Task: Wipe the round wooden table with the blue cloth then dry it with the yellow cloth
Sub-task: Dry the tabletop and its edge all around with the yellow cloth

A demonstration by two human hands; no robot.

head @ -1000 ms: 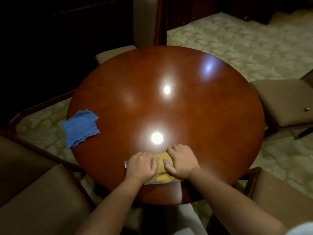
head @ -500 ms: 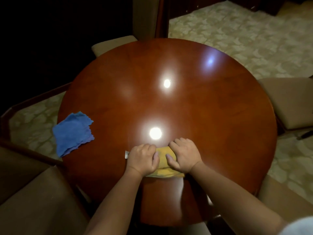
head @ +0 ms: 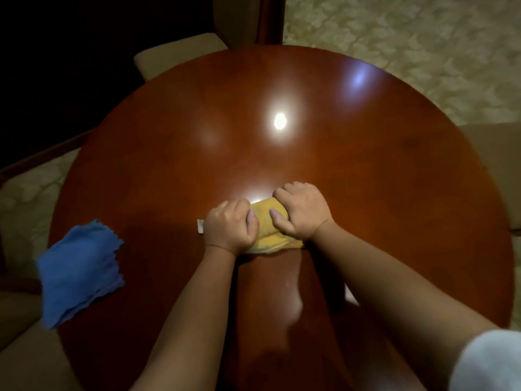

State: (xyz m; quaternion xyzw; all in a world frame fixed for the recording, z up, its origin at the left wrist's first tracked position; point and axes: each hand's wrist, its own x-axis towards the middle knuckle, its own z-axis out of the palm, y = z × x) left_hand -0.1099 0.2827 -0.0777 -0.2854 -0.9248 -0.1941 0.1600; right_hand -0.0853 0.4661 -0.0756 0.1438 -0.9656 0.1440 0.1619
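Observation:
The round wooden table point(head: 366, 193) is glossy red-brown and fills most of the view. On it, near the middle, lies the folded yellow cloth point(head: 267, 230). My left hand point(head: 229, 227) grips its left side with curled fingers. My right hand point(head: 303, 210) grips its right side the same way, thumb pressed on top. A small white tag pokes out left of my left hand. The blue cloth point(head: 79, 272) lies crumpled at the table's left edge, partly hanging over it, apart from both hands.
Beige cushioned chairs stand around the table: one at the far side point(head: 174, 57), one at the right point(head: 496, 165), one at the lower left point(head: 31, 356). Patterned carpet point(head: 394, 38) lies beyond. Ceiling lights glare off the tabletop.
Both hands have pushed the yellow cloth away from me, farther from the near edge. My head has come closer over the table. The blue cloth has not moved.

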